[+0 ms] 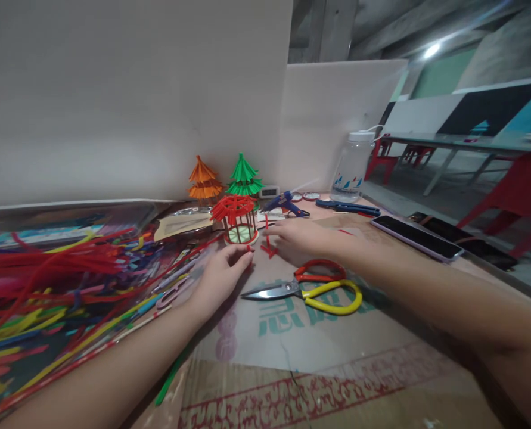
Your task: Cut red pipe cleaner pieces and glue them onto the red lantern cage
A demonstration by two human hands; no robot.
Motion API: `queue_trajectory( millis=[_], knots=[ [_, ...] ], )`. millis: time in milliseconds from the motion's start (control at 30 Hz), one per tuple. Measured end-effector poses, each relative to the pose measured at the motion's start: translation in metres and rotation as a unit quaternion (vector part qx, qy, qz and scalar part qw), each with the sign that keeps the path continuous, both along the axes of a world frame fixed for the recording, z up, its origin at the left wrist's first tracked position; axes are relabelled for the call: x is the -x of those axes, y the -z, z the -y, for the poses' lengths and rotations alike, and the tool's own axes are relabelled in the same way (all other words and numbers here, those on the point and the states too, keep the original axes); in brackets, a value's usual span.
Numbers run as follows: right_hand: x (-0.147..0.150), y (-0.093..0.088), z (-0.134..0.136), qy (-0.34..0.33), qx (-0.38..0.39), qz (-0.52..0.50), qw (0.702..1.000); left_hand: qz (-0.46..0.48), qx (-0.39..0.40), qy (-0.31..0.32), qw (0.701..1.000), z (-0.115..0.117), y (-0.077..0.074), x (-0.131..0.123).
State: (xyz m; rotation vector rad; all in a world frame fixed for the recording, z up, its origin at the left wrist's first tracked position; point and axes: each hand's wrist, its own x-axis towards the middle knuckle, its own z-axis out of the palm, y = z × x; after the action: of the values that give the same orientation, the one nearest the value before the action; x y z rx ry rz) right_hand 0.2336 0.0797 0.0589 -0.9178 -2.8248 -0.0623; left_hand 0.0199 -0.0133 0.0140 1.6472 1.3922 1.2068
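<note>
A small red-roofed pavilion model (237, 220) made of pipe cleaners and sticks stands on the cardboard-covered table (328, 357). My left hand (220, 275) rests just in front of it, fingers together and reaching towards its base. My right hand (298, 238) lies palm down to the right of the model, its fingertips pinching a small red pipe-cleaner piece (268, 245) that stands upright. Scissors with red and yellow handles (312, 289) lie between my forearms.
A heap of coloured pipe cleaners (50, 286) fills the left side. Orange (204, 179) and green (244, 176) paper pagodas stand by the white wall. A blue glue gun (285, 204), a clear bottle (352, 167) and two phones (416, 237) lie to the right.
</note>
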Motion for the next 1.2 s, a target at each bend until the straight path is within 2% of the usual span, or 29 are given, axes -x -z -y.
queue_trajectory(
  millis=[67, 200, 333, 433, 533, 600, 733, 833, 967, 1200],
  knots=[
    [0.008, 0.009, -0.006, -0.030, -0.002, 0.012, 0.999, -0.014, -0.006, -0.002, 1.000, 0.000, 0.000, 0.000],
    [0.015, 0.015, -0.007, -0.018, -0.006, -0.012, 1.000, -0.025, -0.013, -0.002, 1.000, -0.001, 0.001, 0.001],
    [0.014, 0.014, 0.005, 0.028, 0.018, -0.127, 0.991, 0.006, -0.003, 0.008, 1.000, 0.000, 0.000, 0.000],
    [0.015, 0.014, 0.021, 0.053, 0.116, -0.273, 0.953, 0.028, 0.010, 0.021, 0.999, 0.001, -0.001, -0.001],
    [0.017, 0.012, 0.040, 0.064, 0.242, -0.387, 0.887, 0.012, -0.002, 0.032, 0.999, 0.002, -0.003, -0.002],
    [0.020, 0.009, 0.051, 0.071, 0.289, -0.432, 0.851, -0.007, -0.014, 0.037, 0.999, 0.003, -0.005, -0.002],
    [0.027, 0.001, 0.064, 0.092, 0.356, -0.475, 0.800, -0.033, -0.021, 0.047, 0.998, 0.004, -0.005, -0.001],
    [0.033, 0.002, 0.067, 0.103, 0.383, -0.494, 0.774, -0.044, -0.024, 0.048, 0.998, 0.005, -0.004, -0.001],
    [0.037, 0.012, 0.066, 0.103, 0.404, -0.523, 0.743, -0.038, -0.026, 0.055, 0.997, 0.004, -0.004, -0.001],
    [0.035, 0.023, 0.065, 0.113, 0.406, -0.509, 0.750, -0.039, -0.027, 0.062, 0.997, 0.007, -0.008, -0.003]
  ],
)
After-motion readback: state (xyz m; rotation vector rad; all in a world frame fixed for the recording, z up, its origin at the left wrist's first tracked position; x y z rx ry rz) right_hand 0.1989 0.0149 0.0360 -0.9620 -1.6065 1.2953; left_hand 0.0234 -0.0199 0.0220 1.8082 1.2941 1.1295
